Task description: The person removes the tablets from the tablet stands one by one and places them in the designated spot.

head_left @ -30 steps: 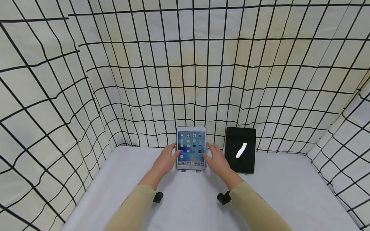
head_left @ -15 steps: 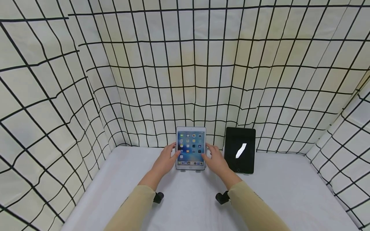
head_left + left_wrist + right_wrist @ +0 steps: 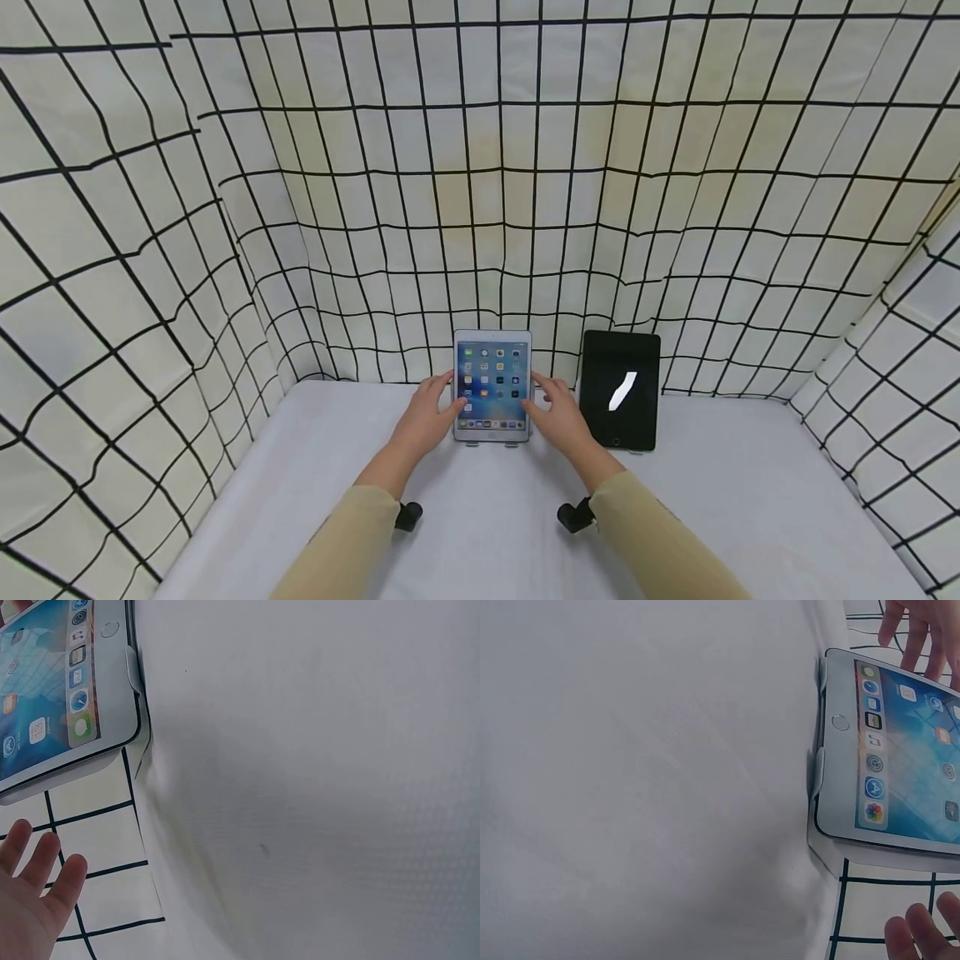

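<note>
A white tablet (image 3: 491, 383) leans upright in a stand, its lit screen showing app icons. Small lips (image 3: 819, 771) of that stand hook over its lower edge in the right wrist view. My left hand (image 3: 422, 421) is at the tablet's left side, thumb over the front edge. At the opposite side, my right hand (image 3: 564, 425) lies the same way. Fingers (image 3: 64, 889) of the left hand look straight and spread in the left wrist view, apart from the tablet; right-hand fingers (image 3: 922, 930) look similar. Whether the index fingers press the tablet's sides is hidden.
A black tablet (image 3: 618, 392) with a dark screen stands propped just right of my right hand. White cloth covers the table (image 3: 487, 533). A white wall (image 3: 510, 250) with a black grid rises behind both tablets, and gridded walls flank the table.
The head view has shifted very slightly, moving the whole scene a little left. Both hands and both tablets keep their places relative to each other.
</note>
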Demonstrator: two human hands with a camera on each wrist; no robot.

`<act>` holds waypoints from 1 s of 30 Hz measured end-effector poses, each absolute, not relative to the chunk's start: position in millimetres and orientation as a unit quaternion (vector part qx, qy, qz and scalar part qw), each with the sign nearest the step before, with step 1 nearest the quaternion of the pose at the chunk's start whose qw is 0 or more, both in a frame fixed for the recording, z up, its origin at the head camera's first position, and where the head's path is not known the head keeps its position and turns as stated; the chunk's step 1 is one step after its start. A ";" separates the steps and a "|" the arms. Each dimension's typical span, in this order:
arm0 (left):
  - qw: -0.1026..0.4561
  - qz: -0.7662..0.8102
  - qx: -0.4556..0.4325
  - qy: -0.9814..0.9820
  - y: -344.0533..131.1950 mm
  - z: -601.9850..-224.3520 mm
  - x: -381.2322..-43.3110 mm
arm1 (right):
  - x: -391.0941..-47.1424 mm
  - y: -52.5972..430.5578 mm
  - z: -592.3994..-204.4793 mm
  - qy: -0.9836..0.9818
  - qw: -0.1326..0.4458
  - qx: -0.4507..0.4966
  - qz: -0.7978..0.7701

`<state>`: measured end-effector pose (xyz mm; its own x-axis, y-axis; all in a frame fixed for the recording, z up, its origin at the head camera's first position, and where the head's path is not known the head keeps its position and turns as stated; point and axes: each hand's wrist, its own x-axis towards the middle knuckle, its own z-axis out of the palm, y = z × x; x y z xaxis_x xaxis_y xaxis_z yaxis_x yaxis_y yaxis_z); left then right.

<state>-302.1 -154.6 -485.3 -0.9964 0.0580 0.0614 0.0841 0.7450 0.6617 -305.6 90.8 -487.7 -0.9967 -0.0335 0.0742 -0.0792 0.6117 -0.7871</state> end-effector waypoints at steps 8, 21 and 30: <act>0.057 -0.354 -0.042 -0.933 -157.3 -487.6 -299.5 | -302.5 89.1 -493.7 -0.893 0.068 0.037 0.443; 0.102 -0.382 -0.040 -0.918 -156.5 -491.6 -300.3 | -298.6 90.1 -504.3 -0.879 0.107 0.066 0.459; 0.113 -0.406 -0.027 -0.906 -152.4 -491.5 -301.2 | -299.0 87.2 -509.5 -0.859 0.109 0.050 0.497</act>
